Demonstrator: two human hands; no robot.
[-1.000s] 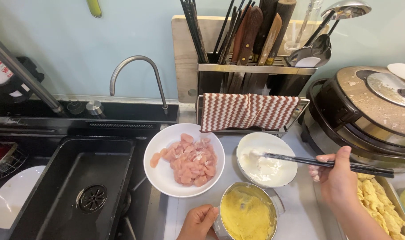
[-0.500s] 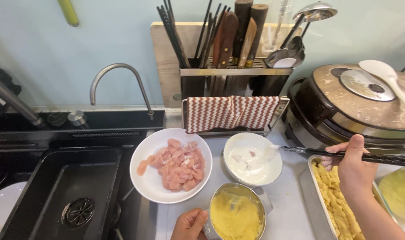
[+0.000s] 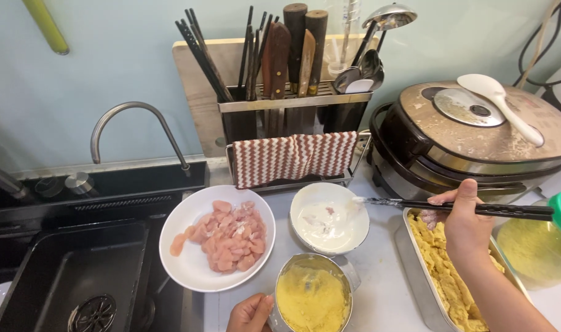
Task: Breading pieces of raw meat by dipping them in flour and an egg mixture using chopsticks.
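My right hand [image 3: 462, 224] holds a pair of dark chopsticks [image 3: 453, 207] level, their tips over the rim of a small white bowl [image 3: 330, 216] of white batter. Just under that hand sits a metal tray [image 3: 419, 280] of yellow-crumbed pieces. My left hand [image 3: 250, 313] grips the side of a metal bowl [image 3: 313, 297] filled with yellow crumbs at the bottom edge. A white plate [image 3: 191, 261] of raw pink meat chunks lies left of the white bowl.
A black sink [image 3: 71, 276] with a curved tap [image 3: 133, 123] is on the left. Behind stands a utensil rack [image 3: 293, 104] with a striped cloth [image 3: 296, 157]. A round cooker [image 3: 477, 141] with a white spoon [image 3: 499, 104] sits on the right, beside a green-lidded jar [image 3: 539, 246].
The view has shifted left and down. My right hand has drawn the chopsticks' tips from inside the white bowl out to its right rim. My left hand stays on the metal bowl.
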